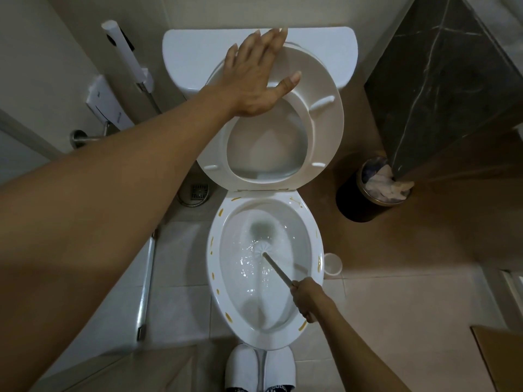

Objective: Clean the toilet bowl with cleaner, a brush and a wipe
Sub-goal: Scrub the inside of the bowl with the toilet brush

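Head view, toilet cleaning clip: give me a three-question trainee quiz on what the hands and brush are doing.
1. True or false: the right hand grips the brush handle.
2. Where is the brush head? A) in the bin B) inside the toilet bowl C) on the floor
3. Fill in: the left hand rests with straight fingers on the raised ____.

Key
1. True
2. B; the bin holds only crumpled paper.
3. Seat, which stands up against the tank.
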`<move>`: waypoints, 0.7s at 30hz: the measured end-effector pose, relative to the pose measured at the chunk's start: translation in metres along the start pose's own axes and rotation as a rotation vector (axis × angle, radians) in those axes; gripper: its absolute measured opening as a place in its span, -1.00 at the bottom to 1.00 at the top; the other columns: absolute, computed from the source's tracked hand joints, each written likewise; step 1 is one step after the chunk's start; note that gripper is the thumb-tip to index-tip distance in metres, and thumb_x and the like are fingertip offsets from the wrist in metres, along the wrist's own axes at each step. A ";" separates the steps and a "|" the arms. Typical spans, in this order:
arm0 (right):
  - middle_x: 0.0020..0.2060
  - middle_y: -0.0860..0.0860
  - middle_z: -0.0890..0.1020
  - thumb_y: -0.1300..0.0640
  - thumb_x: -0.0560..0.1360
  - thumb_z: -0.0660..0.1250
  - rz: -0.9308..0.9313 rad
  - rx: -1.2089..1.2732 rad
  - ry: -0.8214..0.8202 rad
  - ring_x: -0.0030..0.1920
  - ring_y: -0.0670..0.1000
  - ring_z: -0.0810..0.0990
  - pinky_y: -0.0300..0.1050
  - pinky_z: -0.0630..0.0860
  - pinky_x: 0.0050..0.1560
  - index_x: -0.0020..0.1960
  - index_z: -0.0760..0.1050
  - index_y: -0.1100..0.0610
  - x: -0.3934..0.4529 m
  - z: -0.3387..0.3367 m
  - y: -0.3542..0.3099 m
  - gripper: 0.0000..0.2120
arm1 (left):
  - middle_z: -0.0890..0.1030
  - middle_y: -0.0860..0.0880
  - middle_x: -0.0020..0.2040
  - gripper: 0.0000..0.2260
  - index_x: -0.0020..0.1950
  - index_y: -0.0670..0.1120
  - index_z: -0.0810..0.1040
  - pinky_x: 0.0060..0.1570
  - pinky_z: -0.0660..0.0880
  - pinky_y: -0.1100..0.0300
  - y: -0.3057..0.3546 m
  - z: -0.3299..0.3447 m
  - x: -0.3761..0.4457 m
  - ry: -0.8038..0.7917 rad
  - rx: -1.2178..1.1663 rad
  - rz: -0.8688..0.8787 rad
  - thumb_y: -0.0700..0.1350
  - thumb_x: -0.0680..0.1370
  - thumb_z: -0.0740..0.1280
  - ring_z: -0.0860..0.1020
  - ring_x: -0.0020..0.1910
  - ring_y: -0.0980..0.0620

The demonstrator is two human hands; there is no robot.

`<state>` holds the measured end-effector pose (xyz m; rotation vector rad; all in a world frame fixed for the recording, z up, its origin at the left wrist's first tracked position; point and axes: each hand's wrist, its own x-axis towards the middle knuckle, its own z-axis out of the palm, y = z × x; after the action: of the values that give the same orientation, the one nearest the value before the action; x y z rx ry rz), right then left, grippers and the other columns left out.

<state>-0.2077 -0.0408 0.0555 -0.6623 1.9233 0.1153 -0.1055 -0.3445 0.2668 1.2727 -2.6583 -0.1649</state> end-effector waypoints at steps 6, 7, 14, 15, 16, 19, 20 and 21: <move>-0.24 0.07 0.47 0.08 0.63 0.10 -0.003 0.027 -0.025 -0.32 0.04 0.45 -0.14 0.46 -0.29 0.19 0.46 0.20 0.004 -0.002 0.007 -0.72 | -0.09 -0.03 0.57 -0.33 0.56 -0.02 -0.16 0.47 -0.15 -0.14 -0.003 0.000 0.002 0.004 -0.019 -0.010 0.29 0.58 -0.04 -0.13 0.54 -0.09; -0.23 0.07 0.46 0.08 0.63 0.10 -0.015 0.021 -0.020 -0.30 0.03 0.45 -0.12 0.46 -0.23 0.22 0.47 0.22 0.005 0.000 0.005 -0.70 | -0.09 -0.03 0.57 -0.33 0.56 -0.02 -0.15 0.47 -0.15 -0.15 -0.003 0.000 0.004 0.011 -0.019 -0.012 0.29 0.58 -0.05 -0.13 0.54 -0.09; -0.33 0.01 0.43 0.07 0.63 0.12 -0.007 -0.058 -0.083 -0.48 -0.06 0.38 -0.23 0.37 -0.52 0.19 0.47 0.13 -0.021 -0.034 0.027 -0.75 | -0.09 -0.03 0.57 -0.33 0.56 -0.02 -0.16 0.47 -0.15 -0.14 -0.002 -0.001 0.002 0.015 -0.021 -0.013 0.29 0.58 -0.04 -0.13 0.54 -0.09; -0.35 0.01 0.43 0.06 0.63 0.13 0.002 -0.077 -0.083 -0.51 -0.07 0.38 -0.23 0.37 -0.53 0.21 0.49 0.12 -0.023 -0.041 0.029 -0.74 | -0.09 -0.03 0.57 -0.33 0.56 -0.02 -0.16 0.47 -0.15 -0.14 -0.002 0.000 0.002 0.019 -0.023 -0.014 0.29 0.58 -0.04 -0.13 0.54 -0.09; -0.37 0.01 0.42 0.06 0.63 0.13 0.006 -0.098 -0.079 -0.52 -0.07 0.38 -0.22 0.37 -0.53 0.22 0.50 0.10 -0.024 -0.048 0.029 -0.73 | -0.09 -0.03 0.57 -0.33 0.56 -0.02 -0.16 0.47 -0.15 -0.14 -0.002 -0.001 0.002 0.015 -0.026 -0.016 0.29 0.58 -0.04 -0.13 0.54 -0.09; -0.39 0.01 0.40 0.05 0.64 0.10 -0.043 -0.105 -0.027 -0.50 -0.05 0.36 -0.19 0.36 -0.49 0.25 0.51 0.11 -0.020 -0.060 0.028 -0.69 | -0.09 -0.04 0.57 -0.33 0.56 -0.02 -0.15 0.47 -0.15 -0.15 -0.002 -0.001 0.002 0.008 -0.032 -0.012 0.29 0.58 -0.04 -0.13 0.54 -0.10; -0.40 0.01 0.40 0.02 0.64 0.10 -0.047 -0.069 -0.006 -0.50 -0.04 0.35 -0.20 0.33 -0.51 0.25 0.52 0.11 -0.016 -0.061 0.027 -0.68 | -0.09 -0.04 0.57 -0.33 0.56 -0.02 -0.15 0.47 -0.15 -0.15 -0.001 -0.001 0.002 0.006 -0.030 -0.012 0.29 0.58 -0.05 -0.13 0.54 -0.10; -0.40 0.01 0.40 0.00 0.64 0.11 -0.044 -0.016 0.012 -0.51 -0.04 0.34 -0.22 0.31 -0.52 0.25 0.52 0.09 -0.011 -0.062 0.026 -0.68 | -0.08 -0.04 0.57 -0.33 0.56 -0.02 -0.15 0.47 -0.15 -0.15 -0.001 -0.001 0.002 0.009 -0.027 -0.011 0.29 0.58 -0.05 -0.13 0.54 -0.10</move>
<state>-0.2677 -0.0368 0.0873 -0.7171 1.9201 0.0997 -0.1055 -0.3466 0.2675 1.2778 -2.6330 -0.1959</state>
